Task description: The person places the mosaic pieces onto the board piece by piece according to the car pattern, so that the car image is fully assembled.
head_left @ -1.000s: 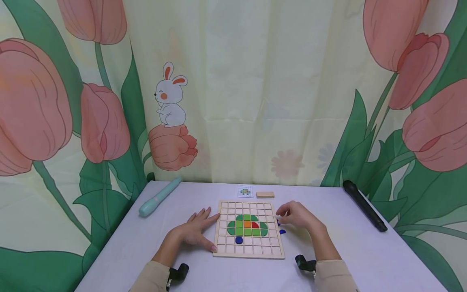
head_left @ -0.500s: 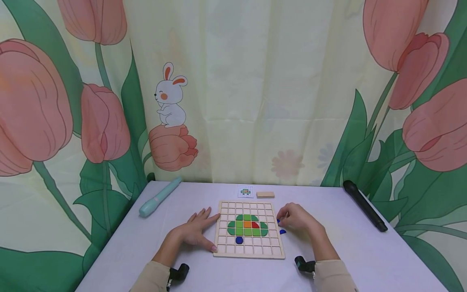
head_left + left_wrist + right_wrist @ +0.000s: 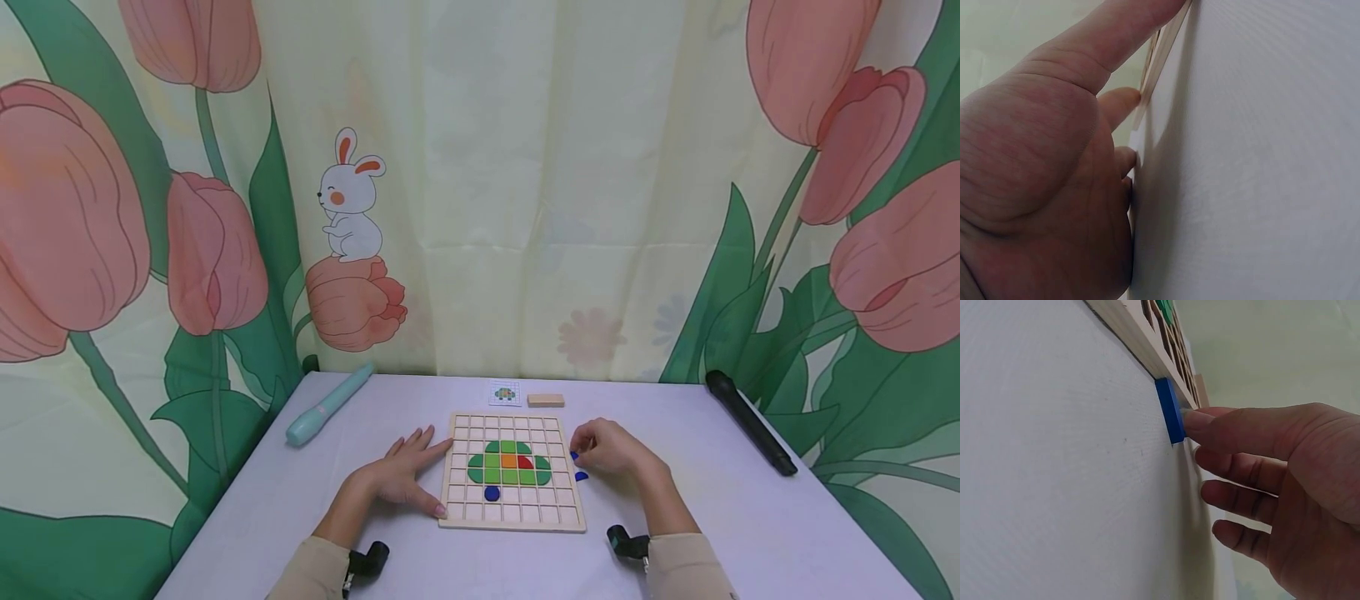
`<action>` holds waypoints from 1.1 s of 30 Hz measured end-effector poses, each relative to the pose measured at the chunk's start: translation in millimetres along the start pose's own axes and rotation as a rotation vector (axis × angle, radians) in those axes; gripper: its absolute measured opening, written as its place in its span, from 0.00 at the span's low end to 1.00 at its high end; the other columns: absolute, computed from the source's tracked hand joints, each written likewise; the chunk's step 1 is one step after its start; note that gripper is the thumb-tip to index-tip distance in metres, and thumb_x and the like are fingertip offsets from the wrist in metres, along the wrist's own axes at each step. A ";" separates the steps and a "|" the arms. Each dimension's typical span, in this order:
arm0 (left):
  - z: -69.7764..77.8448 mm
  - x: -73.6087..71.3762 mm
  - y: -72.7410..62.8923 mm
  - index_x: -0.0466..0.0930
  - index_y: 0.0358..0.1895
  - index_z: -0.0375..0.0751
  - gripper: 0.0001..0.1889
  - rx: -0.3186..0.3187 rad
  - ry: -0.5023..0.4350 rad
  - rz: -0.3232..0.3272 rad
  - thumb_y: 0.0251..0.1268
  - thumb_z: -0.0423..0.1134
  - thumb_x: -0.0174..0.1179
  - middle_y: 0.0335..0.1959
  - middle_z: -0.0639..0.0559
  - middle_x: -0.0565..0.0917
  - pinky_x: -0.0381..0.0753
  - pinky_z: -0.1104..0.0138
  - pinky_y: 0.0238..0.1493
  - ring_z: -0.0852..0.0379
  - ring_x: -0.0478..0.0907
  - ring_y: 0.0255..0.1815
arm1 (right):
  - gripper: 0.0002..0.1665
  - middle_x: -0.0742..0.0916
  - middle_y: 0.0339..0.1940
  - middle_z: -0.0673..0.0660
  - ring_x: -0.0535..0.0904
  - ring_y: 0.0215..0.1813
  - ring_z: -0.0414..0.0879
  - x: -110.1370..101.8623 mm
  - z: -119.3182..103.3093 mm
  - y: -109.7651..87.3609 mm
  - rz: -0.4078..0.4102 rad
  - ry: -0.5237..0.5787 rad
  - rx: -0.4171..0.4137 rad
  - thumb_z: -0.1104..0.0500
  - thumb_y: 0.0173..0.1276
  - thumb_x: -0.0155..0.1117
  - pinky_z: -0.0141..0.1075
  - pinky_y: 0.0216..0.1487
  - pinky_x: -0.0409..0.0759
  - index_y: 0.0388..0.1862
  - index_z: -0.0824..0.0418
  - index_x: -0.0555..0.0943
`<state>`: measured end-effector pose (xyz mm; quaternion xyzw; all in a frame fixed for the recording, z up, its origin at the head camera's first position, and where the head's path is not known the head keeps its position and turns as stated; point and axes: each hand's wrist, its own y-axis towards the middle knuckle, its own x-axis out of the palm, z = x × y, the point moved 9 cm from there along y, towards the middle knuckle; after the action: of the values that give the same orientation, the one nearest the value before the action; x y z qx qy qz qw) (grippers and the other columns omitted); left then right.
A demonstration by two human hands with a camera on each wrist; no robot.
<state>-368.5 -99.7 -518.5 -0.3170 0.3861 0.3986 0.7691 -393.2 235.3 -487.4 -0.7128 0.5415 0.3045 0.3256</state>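
Note:
A square wooden grid board (image 3: 468, 515) lies on the table, bearing green tiles (image 3: 491, 475), an orange tile (image 3: 508, 460), a red tile (image 3: 524, 462) and a dark blue round shape (image 3: 492, 493). My left hand (image 3: 401, 475) rests with fingers spread at the board's left side, thumb on its near left corner, index fingertip touching the edge. Just off the right edge, my right hand (image 3: 611, 446) pinches a small blue tile (image 3: 574, 456) between thumb and index finger, mostly hidden. Another blue half-round tile (image 3: 581, 476) lies beside it, seen edge-on as a blue block (image 3: 1169, 411) in the right wrist view.
Behind the board lie a small pattern card (image 3: 505, 392) and a wooden block (image 3: 545, 401). A teal cylinder (image 3: 328, 406) is at the table's far left, a black rod (image 3: 750, 422) at the right. A printed curtain (image 3: 487, 208) hangs behind the table.
My right hand has shifted slightly right and toward me, and the blue tile at its fingertips has moved slightly right with it. My left hand and the board stay put.

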 end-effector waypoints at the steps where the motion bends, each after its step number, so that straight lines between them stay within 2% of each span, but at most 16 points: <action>1: -0.1 0.1 0.0 0.57 0.84 0.59 0.63 0.001 0.001 -0.001 0.40 0.72 0.76 0.87 0.40 0.47 0.38 0.39 0.84 0.39 0.37 0.88 | 0.09 0.83 0.34 0.52 0.76 0.42 0.48 -0.1 0.0 -0.2 0.000 0.002 0.001 0.67 0.62 0.76 0.40 0.44 0.76 0.37 0.54 0.88; 10: -1.7 -0.1 0.5 0.56 0.84 0.59 0.63 0.003 0.009 -0.001 0.40 0.73 0.75 0.87 0.40 0.46 0.38 0.39 0.84 0.39 0.37 0.88 | 0.09 0.82 0.34 0.53 0.75 0.43 0.48 0.1 0.8 0.4 0.006 0.005 0.001 0.67 0.62 0.76 0.40 0.43 0.76 0.38 0.54 0.88; 17: -3.2 0.9 1.4 0.56 0.84 0.60 0.63 0.001 0.000 -0.002 0.41 0.73 0.76 0.88 0.41 0.45 0.37 0.40 0.85 0.40 0.36 0.88 | 0.11 0.82 0.30 0.53 0.76 0.38 0.47 -1.0 -4.5 1.1 0.012 0.033 -0.043 0.70 0.60 0.77 0.38 0.40 0.76 0.34 0.58 0.84; 25: -2.8 1.4 1.7 0.56 0.84 0.61 0.63 -0.003 -0.002 -0.005 0.41 0.72 0.76 0.88 0.41 0.45 0.36 0.41 0.85 0.40 0.36 0.88 | 0.08 0.85 0.33 0.51 0.78 0.40 0.47 -8.7 -2.9 2.4 0.045 0.099 -0.066 0.69 0.65 0.74 0.38 0.47 0.81 0.37 0.59 0.84; 29: -2.1 1.2 1.0 0.56 0.84 0.60 0.63 -0.008 -0.002 -0.007 0.41 0.72 0.76 0.88 0.41 0.45 0.37 0.40 0.85 0.40 0.36 0.88 | 0.07 0.88 0.37 0.50 0.80 0.42 0.47 -12.7 -6.1 4.1 0.052 0.150 -0.113 0.67 0.67 0.73 0.38 0.50 0.82 0.41 0.59 0.86; 33: -1.7 1.5 0.8 0.56 0.84 0.60 0.63 -0.009 0.005 -0.007 0.41 0.73 0.76 0.88 0.41 0.45 0.37 0.40 0.85 0.40 0.37 0.88 | 0.07 0.89 0.39 0.51 0.81 0.42 0.47 -13.1 -15.8 3.1 0.025 0.187 -0.184 0.65 0.68 0.73 0.36 0.49 0.83 0.45 0.62 0.87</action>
<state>-369.2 -100.1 -520.8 -0.3228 0.3853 0.3970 0.7680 -397.9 229.7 -468.1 -0.7580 0.5481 0.2894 0.2031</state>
